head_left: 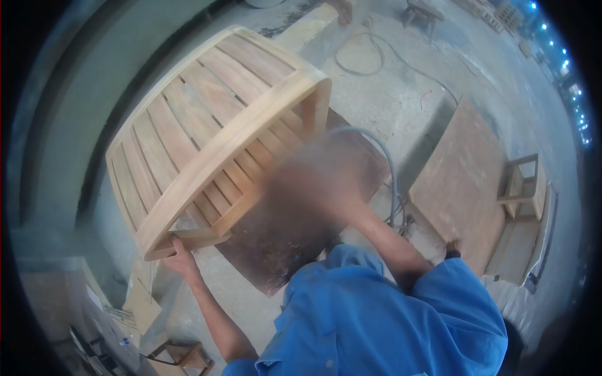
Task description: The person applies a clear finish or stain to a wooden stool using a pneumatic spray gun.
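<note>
A pale wooden slatted chair (207, 106) lies tilted in front of me, with a curved rail and rows of slats. My left hand (182, 258) is closed around the lower corner of its frame, thumb on the near side. My right hand (342, 194) reaches forward near the right end of the chair. A blurred patch covers its fingers, so what it holds or touches is hidden. Beneath the chair is a dark brown work surface (269, 257). A grey hose (390, 164) curves around beside the blurred patch.
To the right stands a large brown board (461, 182), with a small wooden frame (525, 185) beside it. A cable (401, 59) loops over the concrete floor, and a small stool (423, 12) stands at the back. Another wooden piece (182, 357) is at the lower left.
</note>
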The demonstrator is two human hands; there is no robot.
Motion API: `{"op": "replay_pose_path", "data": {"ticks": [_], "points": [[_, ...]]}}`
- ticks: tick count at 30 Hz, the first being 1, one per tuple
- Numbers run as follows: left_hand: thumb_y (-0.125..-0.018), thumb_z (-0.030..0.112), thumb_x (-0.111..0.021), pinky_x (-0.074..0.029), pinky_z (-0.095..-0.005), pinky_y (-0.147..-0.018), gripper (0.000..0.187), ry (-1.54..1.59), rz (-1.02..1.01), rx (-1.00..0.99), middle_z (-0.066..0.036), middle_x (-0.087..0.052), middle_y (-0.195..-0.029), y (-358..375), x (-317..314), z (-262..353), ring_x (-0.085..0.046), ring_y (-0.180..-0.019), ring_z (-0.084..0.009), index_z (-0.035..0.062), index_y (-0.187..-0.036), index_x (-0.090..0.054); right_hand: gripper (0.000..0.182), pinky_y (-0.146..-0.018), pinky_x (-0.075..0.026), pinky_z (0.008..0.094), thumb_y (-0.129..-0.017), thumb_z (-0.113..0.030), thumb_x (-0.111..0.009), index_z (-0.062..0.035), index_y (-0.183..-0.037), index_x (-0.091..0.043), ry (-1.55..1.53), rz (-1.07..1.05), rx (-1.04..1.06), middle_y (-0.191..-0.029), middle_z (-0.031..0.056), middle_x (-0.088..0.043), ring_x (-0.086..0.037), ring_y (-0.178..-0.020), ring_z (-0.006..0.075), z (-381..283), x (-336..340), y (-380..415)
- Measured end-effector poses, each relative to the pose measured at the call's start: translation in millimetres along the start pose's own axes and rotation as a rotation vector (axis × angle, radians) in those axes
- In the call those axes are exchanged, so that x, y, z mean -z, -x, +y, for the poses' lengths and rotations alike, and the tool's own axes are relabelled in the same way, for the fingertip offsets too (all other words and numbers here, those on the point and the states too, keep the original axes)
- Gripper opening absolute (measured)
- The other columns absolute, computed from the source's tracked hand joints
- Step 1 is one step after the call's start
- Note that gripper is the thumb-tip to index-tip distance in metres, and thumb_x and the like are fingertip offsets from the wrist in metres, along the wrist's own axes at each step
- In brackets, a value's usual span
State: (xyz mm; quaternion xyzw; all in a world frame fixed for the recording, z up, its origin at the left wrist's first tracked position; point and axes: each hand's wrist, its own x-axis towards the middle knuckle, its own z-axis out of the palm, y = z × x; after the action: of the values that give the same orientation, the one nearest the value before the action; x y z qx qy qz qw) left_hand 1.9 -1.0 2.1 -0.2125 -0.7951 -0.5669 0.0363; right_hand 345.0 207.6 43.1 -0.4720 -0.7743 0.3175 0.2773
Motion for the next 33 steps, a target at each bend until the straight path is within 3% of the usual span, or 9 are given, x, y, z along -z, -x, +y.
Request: {"op": "replay_pose_path", "data": {"ticks": [6,11,15,16,18,21,25,33], "points": [[-0.086,0.026,-0.07,-0.05,-0.0376,-0.085,0.045,0.057,0.003,-0.086,-0.016,-0.066,-0.106,-32.9,-17.1,-4.5,-0.063,-0.095,-0.0234,-0.0095,-0.113,-0.063,0.044,-0.072,-0.055,0.043,-0.082,-0.024,-0.076,-0.0053,-0.12,-0.066,-0.135,0.047,0.115,-0.092,0.0207,-0.071,-0.07,-0.083,0.0387,2.4,26.9,13.4],[-0.086,0.034,-0.07,-0.049,-0.0386,-0.083,0.05,-0.166,-0.073,0.021,-0.013,-0.066,-0.103,-151.9,-23.3,69.5,-0.063,-0.092,-0.0252,-0.0062,-0.114,-0.063,0.047,-0.075,-0.054,0.035,-0.081,-0.019,-0.078,-0.0018,-0.123,-0.065,-0.397,0.164,0.005,-0.095,0.0228,-0.071,-0.073,-0.086,0.0322,30.3,-7.9,61.2],[-0.084,0.042,-0.07,-0.048,-0.0395,-0.083,0.059,-0.107,-0.213,0.207,-0.011,-0.063,-0.109,-217.5,-41.6,68.2,-0.061,-0.096,-0.0251,-0.0012,-0.124,-0.059,0.048,-0.076,-0.053,0.033,-0.083,-0.018,-0.077,0.0011,-0.125,-0.063,-0.42,0.299,0.001,-0.095,0.0217,-0.072,-0.072,-0.084,0.0247,53.8,-17.0,79.1],[-0.084,0.047,-0.069,-0.047,-0.048,-0.086,0.068,-0.13,-0.244,0.29,-0.012,-0.058,-0.12,-224.7,-44.1,65.6,-0.059,-0.104,-0.0281,0.0035,-0.133,-0.052,0.047,-0.076,-0.053,0.0324,-0.084,-0.018,-0.076,0.0015,-0.125,-0.063,-0.436,0.332,-0.032,-0.095,0.0209,-0.072,-0.071,-0.084,0.0229,54.5,-17.5,82.3],[-0.084,0.05,-0.067,-0.044,-0.0539,-0.089,0.072,-0.102,-0.292,0.367,-0.013,-0.055,-0.127,-256.8,-52.2,45.6,-0.057,-0.11,-0.0317,0.0052,-0.137,-0.049,0.046,-0.076,-0.052,0.0299,-0.086,-0.016,-0.073,0.002,-0.126,-0.062,-0.463,0.425,-0.051,-0.095,0.017,-0.072,-0.068,-0.084,0.0165,56.5,-20.5,82.9],[-0.084,0.055,-0.064,-0.039,-0.0597,-0.096,0.079,-0.159,-0.331,0.438,-0.017,-0.051,-0.136,-275.6,-57.3,48.4,-0.052,-0.121,-0.0368,0.0052,-0.142,-0.043,0.046,-0.076,-0.051,0.0292,-0.087,-0.016,-0.073,0.0017,-0.127,-0.061,-0.517,0.566,-0.026,-0.095,0.0163,-0.072,-0.068,-0.085,0.016,55.7,-40.3,84.9],[-0.084,0.058,-0.062,-0.038,-0.0598,-0.097,0.083,-0.226,-0.369,0.442,-0.02,-0.048,-0.138,-297.2,-56.4,50.7,-0.049,-0.124,-0.0369,0.0044,-0.144,-0.04,0.045,-0.075,-0.052,0.028,-0.088,-0.017,-0.072,0.0023,-0.127,-0.061,-0.636,0.511,-0.128,-0.094,0.015,-0.072,-0.068,-0.083,0.0151,45.8,-70.4,94.9],[-0.081,0.06,-0.061,-0.037,-0.0587,-0.098,0.087,-0.284,-0.396,0.379,-0.02,-0.045,-0.14,-285.0,-54.8,57.2,-0.049,-0.124,-0.037,0.005,-0.145,-0.038,0.048,-0.071,-0.055,0.0309,-0.082,-0.012,-0.075,0.0025,-0.126,-0.062,-0.822,0.149,0.037,-0.096,0.0179,-0.073,-0.073,-0.081,0.0205,7.5,-124.0,123.1]]}}
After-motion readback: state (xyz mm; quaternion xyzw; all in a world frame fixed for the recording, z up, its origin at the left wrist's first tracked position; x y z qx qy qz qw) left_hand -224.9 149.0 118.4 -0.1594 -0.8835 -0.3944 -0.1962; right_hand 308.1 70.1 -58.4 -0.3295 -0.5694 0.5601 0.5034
